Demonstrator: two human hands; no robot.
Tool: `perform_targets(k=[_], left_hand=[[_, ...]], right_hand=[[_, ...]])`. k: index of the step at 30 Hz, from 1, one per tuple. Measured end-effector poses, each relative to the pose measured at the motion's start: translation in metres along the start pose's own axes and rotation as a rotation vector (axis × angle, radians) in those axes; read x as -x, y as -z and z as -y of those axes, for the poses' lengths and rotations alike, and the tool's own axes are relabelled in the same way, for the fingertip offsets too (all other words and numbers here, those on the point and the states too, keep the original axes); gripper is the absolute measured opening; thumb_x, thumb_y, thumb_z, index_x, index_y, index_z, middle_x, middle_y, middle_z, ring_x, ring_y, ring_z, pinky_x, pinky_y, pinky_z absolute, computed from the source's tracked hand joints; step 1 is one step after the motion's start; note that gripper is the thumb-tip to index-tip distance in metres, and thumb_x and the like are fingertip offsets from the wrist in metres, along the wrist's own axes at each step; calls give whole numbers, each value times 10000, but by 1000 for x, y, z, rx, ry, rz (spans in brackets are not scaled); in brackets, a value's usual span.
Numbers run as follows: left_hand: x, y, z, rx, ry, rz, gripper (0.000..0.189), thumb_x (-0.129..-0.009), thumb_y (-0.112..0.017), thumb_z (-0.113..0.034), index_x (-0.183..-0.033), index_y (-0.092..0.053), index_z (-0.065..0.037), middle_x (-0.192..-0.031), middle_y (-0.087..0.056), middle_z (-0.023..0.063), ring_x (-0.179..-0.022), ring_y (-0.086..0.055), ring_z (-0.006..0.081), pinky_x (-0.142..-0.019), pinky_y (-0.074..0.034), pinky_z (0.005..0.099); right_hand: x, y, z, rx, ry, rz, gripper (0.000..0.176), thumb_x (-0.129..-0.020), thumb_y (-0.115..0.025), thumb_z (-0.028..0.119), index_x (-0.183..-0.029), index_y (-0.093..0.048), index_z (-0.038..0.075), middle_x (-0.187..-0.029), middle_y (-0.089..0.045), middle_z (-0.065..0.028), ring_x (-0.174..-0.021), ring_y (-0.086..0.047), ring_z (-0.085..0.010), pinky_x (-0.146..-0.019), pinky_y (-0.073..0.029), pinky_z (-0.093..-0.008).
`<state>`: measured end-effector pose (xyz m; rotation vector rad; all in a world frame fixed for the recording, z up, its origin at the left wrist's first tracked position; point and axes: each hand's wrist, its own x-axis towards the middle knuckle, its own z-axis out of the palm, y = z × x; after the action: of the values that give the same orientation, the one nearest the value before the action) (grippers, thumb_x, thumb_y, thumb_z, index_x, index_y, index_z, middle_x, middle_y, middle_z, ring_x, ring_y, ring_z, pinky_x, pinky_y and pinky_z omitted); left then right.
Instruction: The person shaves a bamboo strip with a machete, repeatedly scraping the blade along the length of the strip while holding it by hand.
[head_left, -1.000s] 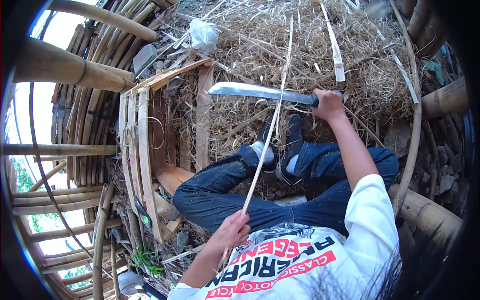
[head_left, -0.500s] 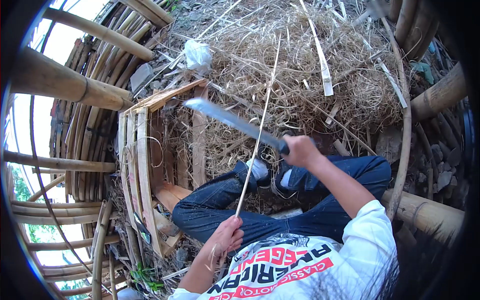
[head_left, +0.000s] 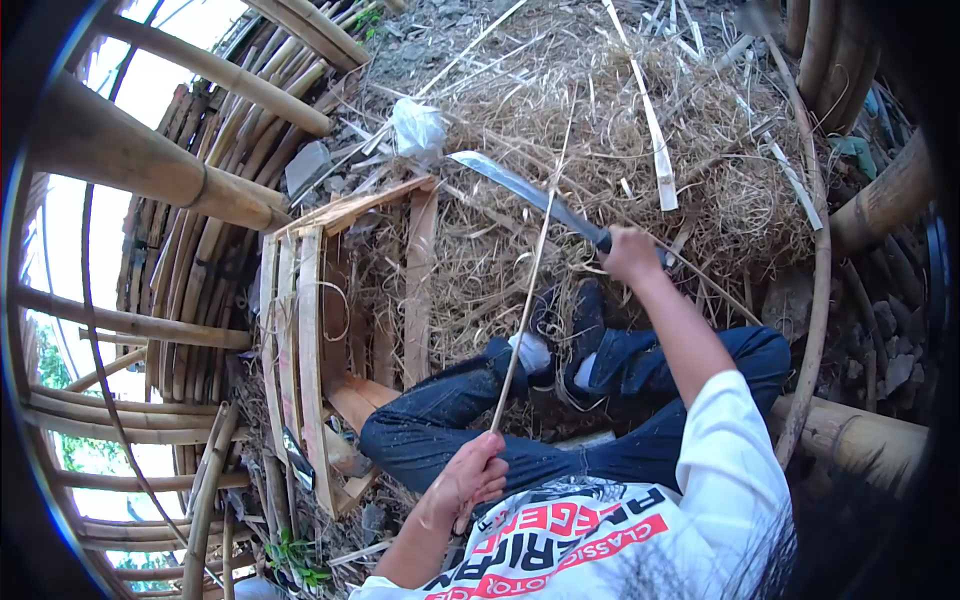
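Left hand [head_left: 470,475]: grip closed on thin pale wooden strip [head_left: 527,308], lower centre; likely light, springy | right hand [head_left: 632,256]: grip round dark-handled steel machete [head_left: 515,183]; probably hefty, handle safest

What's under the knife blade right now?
Loose shavings show around the blade, below it. The thin strip in the left hand crosses it in view. Whatever lies directly beneath the blade, or deeper under the shavings, is covered.

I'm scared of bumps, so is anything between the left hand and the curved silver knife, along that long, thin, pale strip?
Nothing visible is. The strip runs uncovered from the left hand to the knife. The dark blue jeans show behind it, not across it.
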<state>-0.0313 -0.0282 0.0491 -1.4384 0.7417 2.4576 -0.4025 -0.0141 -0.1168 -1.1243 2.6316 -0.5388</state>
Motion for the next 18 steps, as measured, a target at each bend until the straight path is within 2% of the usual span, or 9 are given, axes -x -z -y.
perform_targets(k=[1,3,5,7,9,13,16,18], left_hand=[[-2,5,-1,-9,0,12,261,-1011,-396,-377,-865,-416,-161,-487,-267,-51,-367,-241,59,-373,-241,199],[-6,16,2,-49,36,38,308,-1010,-367,-419,-836,-388,-166,-477,-254,-52,-365,-236,60,-367,-236,207],[-7,17,7,-107,64,35,337,-1008,-344,-451,-824,-369,-169,-468,-243,-51,-362,-232,61,-359,-226,210],[-10,18,11,-24,81,29,358,-994,-333,-494,-836,-353,-174,-454,-240,-35,-338,-228,68,-332,-203,217],[-11,21,3,11,86,66,362,-992,-329,-502,-840,-354,-174,-454,-243,-39,-337,-228,65,-333,-204,215],[-5,25,-5,144,113,141,354,-995,-336,-490,-836,-367,-176,-446,-237,-49,-326,-224,60,-327,-202,211],[4,31,-5,109,104,99,368,-992,-338,-499,-828,-364,-170,-449,-240,-53,-330,-231,57,-331,-206,209],[12,30,-2,77,105,74,370,-992,-339,-497,-824,-364,-168,-451,-240,-53,-333,-234,56,-334,-209,207]], right_hand=[[6,-6,0,3,103,-52,283,-707,-686,245,-882,-609,37,-799,-666,-200,-800,-666,-358,-750,-533,-450],[23,-14,1,-69,76,-66,271,-691,-710,260,-819,-593,51,-737,-646,-197,-738,-642,-398,-697,-524,-480],[41,-16,2,-114,68,-76,262,-686,-714,251,-807,-588,55,-726,-645,-186,-723,-641,-394,-680,-521,-480],[56,-17,10,-163,82,-88,255,-680,-719,241,-795,-583,59,-715,-643,-175,-707,-640,-390,-662,-519,-481],[71,-19,20,-260,262,-52,243,-678,-707,242,-794,-571,76,-717,-651,-165,-709,-654,-367,-664,-521,-477],[92,-15,47,-428,504,-30,239,-620,-716,232,-737,-553,103,-633,-612,-134,-642,-633,-352,-588,-508,-452],[98,-3,62,-410,599,43,233,-614,-714,224,-730,-555,98,-630,-613,-117,-635,-638,-333,-582,-506,-444],[90,11,58,-275,789,123,225,-608,-710,218,-725,-563,95,-646,-627,-92,-632,-648,-304,-577,-514,-419]])
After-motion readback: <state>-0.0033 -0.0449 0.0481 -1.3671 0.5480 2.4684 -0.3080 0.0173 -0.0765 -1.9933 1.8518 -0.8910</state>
